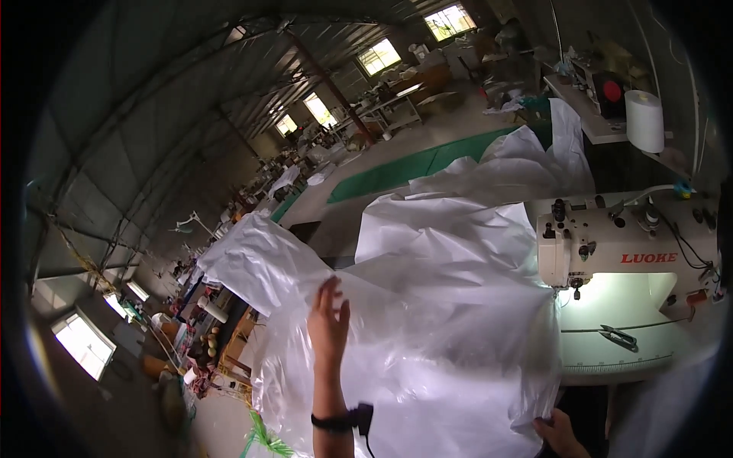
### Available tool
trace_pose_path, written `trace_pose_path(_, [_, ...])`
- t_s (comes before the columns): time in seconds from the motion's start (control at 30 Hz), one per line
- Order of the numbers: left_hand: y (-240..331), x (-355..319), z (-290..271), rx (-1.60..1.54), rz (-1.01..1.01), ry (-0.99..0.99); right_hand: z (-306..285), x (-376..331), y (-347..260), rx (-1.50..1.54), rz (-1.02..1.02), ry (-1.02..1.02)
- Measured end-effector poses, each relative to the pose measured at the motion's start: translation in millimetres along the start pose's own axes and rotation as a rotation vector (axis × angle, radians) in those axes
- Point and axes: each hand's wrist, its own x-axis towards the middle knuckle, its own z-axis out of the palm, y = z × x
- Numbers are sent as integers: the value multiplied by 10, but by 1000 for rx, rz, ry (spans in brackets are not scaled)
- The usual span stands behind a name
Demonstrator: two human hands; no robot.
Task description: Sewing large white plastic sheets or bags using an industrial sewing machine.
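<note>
A large white, shiny plastic-like sheet (427,320) lies crumpled across the sewing table and hangs toward me. My left hand (328,324) is over the sheet's left part, fingers stretched out and thumb apart; whether it presses on the sheet I cannot tell. At the lower right my right hand (559,433) is closed on the sheet's near edge, its fingertips partly hidden. Right of the sheet stands a cream sewing machine (611,240), its needle area beside the sheet's right edge. A small pair of thread snips (618,337) rests on the lit machine bed.
A white thread cone (645,122) stands on a shelf at the upper right. Green covering (427,160) stretches behind the sheet. Cluttered worktables (397,99) line the far side. Green plastic strips (267,437) lie at the lower left.
</note>
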Motion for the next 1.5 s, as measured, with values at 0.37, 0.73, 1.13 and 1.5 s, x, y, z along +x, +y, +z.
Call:
trace_pose_path(0.37, [-601, 1067, 687, 655, 161, -266, 59, 50, 69, -117, 27, 30])
trace_pose_path(0.73, [-1485, 242, 738, 582, -317, -316, -7, 93, -32, -2, 133, 5])
trace_pose_path(1.13, [405, 1380, -763, 688, 754, 366, 150, 77, 198, -215, -28, 42])
trace_pose_path(1.5, [1164, -2409, -355, -886, 83, -2427, -67, -73, -393, -870, -180, 230])
